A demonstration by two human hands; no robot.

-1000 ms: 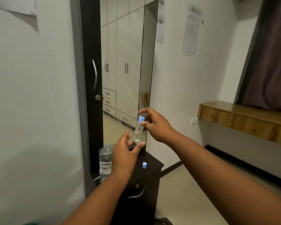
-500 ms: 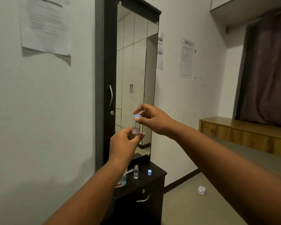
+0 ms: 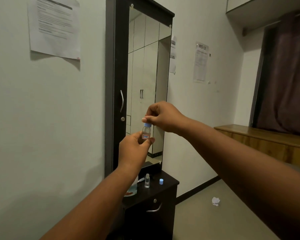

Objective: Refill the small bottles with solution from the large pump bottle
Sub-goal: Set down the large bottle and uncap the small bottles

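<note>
Though forearm-hidden, pump bottle (image 3: 132, 188) barely visible.

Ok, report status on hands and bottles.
Left hand holds small bottle; right hand on its blue cap. Second bottle uncapped on cabinet. Nothing obstructing.

Both arms are bare from the lower edge of the view to the hands, with no sleeve, watch, bracelet or ring showing. The left hand (image 3: 134, 149) and right hand (image 3: 164, 116) wear no gloves. One short, pale, unpainted nail shows on the right hand's fingers (image 3: 144, 119).
</note>
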